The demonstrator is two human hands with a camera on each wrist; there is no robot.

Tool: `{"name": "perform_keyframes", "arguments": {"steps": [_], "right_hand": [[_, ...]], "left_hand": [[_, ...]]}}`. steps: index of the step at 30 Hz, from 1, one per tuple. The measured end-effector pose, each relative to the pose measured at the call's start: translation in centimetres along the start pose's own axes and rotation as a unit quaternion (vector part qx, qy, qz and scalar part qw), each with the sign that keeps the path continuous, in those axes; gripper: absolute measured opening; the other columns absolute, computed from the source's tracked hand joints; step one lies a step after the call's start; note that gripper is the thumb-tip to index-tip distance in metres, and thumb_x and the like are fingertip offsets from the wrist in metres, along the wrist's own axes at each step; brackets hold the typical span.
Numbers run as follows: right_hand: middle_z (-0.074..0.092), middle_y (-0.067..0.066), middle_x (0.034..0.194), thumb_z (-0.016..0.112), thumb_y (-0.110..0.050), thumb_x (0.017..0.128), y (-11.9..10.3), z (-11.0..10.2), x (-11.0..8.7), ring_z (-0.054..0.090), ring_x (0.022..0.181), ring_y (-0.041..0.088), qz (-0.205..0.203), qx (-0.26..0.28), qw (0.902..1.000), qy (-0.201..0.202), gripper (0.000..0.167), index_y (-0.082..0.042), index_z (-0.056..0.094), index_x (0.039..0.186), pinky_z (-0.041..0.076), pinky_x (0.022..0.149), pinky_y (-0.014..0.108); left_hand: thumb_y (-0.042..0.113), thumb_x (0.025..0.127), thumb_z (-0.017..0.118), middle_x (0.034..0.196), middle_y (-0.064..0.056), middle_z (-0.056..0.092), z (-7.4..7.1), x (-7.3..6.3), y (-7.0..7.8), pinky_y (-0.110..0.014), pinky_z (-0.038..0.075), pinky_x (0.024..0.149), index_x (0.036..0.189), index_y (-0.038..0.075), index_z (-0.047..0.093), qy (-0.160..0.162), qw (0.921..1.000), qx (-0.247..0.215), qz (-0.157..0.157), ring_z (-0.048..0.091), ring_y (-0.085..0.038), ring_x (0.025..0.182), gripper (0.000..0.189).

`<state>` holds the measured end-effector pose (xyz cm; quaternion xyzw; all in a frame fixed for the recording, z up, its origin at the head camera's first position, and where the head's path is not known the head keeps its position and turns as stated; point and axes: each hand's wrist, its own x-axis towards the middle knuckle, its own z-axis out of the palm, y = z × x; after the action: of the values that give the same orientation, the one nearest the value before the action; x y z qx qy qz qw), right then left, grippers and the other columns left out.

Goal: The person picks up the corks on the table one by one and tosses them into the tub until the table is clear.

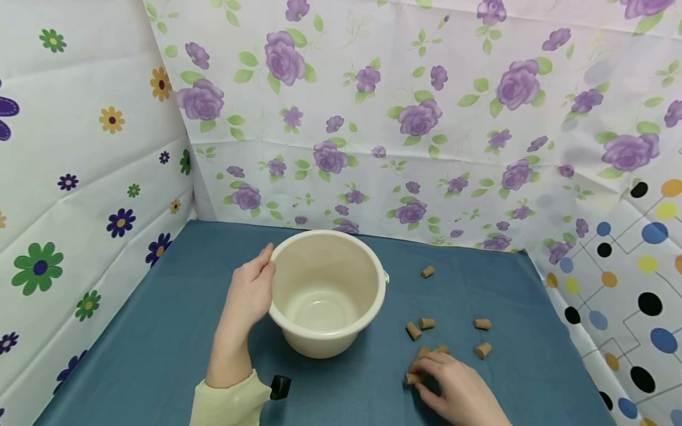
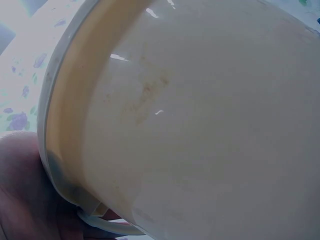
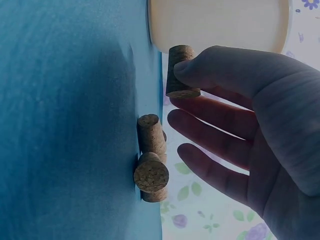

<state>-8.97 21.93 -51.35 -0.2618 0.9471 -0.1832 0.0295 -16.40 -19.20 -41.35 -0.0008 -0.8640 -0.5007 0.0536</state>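
The bucket (image 1: 319, 343) stands on the blue cloth (image 1: 149, 355), mouth up; from above, its cream inner wall and round base show. The left hand (image 1: 251, 293) grips it at the left of the rim, beside the handle (image 2: 112, 227), though some of its fingers are hidden behind the bucket. Brownish smears (image 2: 146, 92) mark the outer wall in the left wrist view.

The right hand (image 1: 455, 384) pinches a cork (image 1: 413, 378) between thumb and forefinger, to the right of the bucket and well apart from its rim. In the right wrist view this cork is raised off the cloth, and the other fingers are spread.

Seven more corks (image 1: 427, 323) lie on the cloth, outside the bucket: two just beyond the right hand, two close together behind those, two farther right, and one near the back edge.
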Motion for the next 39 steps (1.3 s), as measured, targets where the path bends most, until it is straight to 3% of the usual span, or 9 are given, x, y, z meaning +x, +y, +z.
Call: {"name": "perform_keyframes", "arguments": {"steps": [22, 29, 39], "right_hand": [[0.068, -0.021, 0.105, 0.085, -0.024, 0.093, -0.3, -1.4, 0.1, 0.068, 0.096, 0.007, -0.006, -0.005, 0.9998, 0.02, 0.022, -0.033, 0.076, 0.111, 0.06, 0.079, 0.03], [0.069, -0.019, 0.105, 0.088, -0.019, 0.09, -0.5, -2.0, 0.5, 0.065, 0.09, 0.004, -0.024, -0.024, 0.9978, 0.057, 0.027, -0.034, 0.076, 0.108, 0.056, 0.069, 0.028], [0.073, -0.014, 0.113, 0.092, -0.02, 0.086, -1.1, -3.6, 1.2, 0.071, 0.103, 0.009, -0.034, -0.048, 0.9915, 0.116, 0.03, -0.03, 0.079, 0.11, 0.062, 0.079, 0.03]], "left_hand": [[0.021, 0.117, 0.038, 0.17, -0.014, 0.034, 0.0, -0.4, 0.3, -0.054, 0.021, 0.13, 0.166, 0.005, 0.036, -0.003, 1.0, -0.001, -0.003, 0.027, -0.032, 0.16, 0.051], [0.023, 0.118, 0.037, 0.171, -0.012, 0.033, 0.1, -0.3, 0.1, -0.054, 0.022, 0.13, 0.166, 0.006, 0.035, -0.001, 1.0, -0.006, -0.002, 0.027, -0.032, 0.16, 0.052], [0.022, 0.117, 0.037, 0.171, -0.014, 0.034, 0.0, -0.3, 0.2, -0.054, 0.021, 0.13, 0.166, 0.006, 0.036, -0.002, 1.0, -0.002, -0.002, 0.027, -0.032, 0.16, 0.051]]}}
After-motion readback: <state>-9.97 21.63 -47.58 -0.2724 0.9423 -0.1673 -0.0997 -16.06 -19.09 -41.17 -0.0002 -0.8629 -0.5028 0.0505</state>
